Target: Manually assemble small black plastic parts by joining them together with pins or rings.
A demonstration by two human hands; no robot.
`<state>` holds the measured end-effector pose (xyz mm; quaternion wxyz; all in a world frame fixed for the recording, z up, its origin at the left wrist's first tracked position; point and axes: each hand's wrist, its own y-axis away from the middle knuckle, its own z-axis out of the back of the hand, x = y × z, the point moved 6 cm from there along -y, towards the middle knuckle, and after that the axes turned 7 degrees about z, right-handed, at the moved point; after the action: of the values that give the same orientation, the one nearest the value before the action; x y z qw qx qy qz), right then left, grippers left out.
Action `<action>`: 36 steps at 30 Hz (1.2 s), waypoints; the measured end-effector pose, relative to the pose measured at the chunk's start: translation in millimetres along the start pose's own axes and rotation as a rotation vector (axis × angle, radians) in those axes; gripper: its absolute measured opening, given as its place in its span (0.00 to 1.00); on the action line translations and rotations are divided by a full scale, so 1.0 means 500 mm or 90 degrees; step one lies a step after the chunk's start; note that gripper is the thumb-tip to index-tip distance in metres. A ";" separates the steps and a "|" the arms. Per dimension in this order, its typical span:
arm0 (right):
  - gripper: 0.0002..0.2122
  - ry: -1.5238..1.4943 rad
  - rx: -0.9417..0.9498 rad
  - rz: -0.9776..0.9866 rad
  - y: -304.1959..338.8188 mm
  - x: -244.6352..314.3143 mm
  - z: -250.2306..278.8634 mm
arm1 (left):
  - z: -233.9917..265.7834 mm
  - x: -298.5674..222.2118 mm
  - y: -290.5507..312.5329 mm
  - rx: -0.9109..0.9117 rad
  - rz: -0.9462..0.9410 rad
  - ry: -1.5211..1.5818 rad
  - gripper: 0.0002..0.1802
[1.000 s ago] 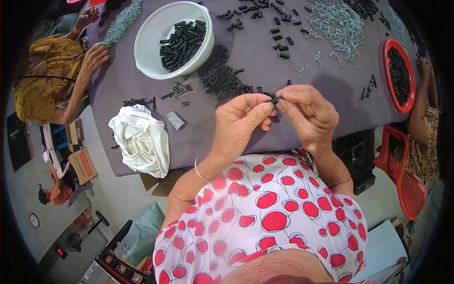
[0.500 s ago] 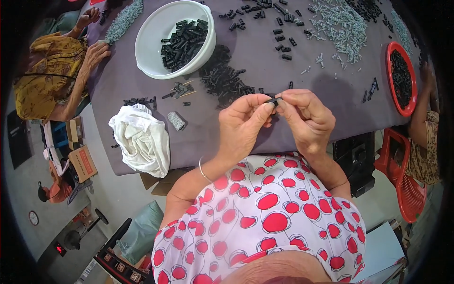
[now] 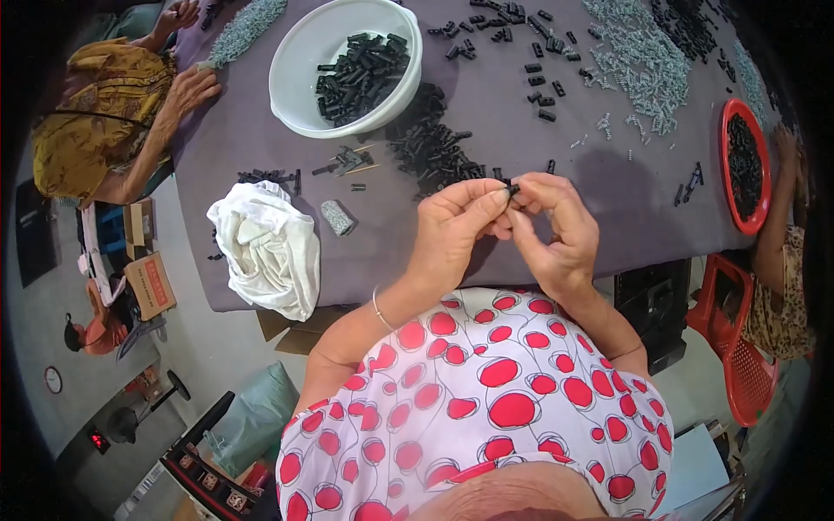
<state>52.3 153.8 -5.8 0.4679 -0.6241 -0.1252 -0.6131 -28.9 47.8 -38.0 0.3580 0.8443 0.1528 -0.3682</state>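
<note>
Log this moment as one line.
left hand: pinching small black part | right hand: pinching same part | nearby: black parts pile, white bowl

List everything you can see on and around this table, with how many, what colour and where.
small black part: one, black, pinched between both hands' fingertips
white bowl: one, white, far left of table, holding black parts
pile of black parts: many, black, loose beside the bowl
scattered black parts: many, black, far middle of table
grey parts: many, pale grey, heaped far right
red tray: one, red, right edge, holding black parts
white cloth: one, white, near left edge
table: one, grey-purple cover
red chair: one, red, right of table
other people: two, one at the left, one at the right
left hand: one, gripping the part
right hand: one, gripping the part
</note>
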 end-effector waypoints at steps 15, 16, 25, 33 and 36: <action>0.21 0.179 0.035 0.216 -0.024 0.044 0.012 | -0.029 0.007 0.000 0.133 0.189 0.230 0.10; 0.22 0.187 0.024 0.214 -0.021 0.041 0.014 | -0.029 0.008 -0.002 0.132 0.188 0.221 0.10; 0.22 0.265 -0.030 0.320 -0.017 0.042 0.011 | -0.039 -0.013 -0.013 0.041 0.044 0.017 0.07; 0.22 0.254 -0.031 0.293 -0.027 0.047 0.011 | -0.029 -0.017 -0.021 0.052 0.030 0.057 0.06; 0.20 0.329 0.021 0.269 -0.034 0.052 0.005 | -0.028 -0.018 -0.022 0.052 0.050 0.064 0.05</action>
<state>47.3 153.7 25.1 0.6111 -0.4525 0.1202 -0.6383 -33.7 65.9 -30.1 0.3295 0.8808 0.1222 -0.3172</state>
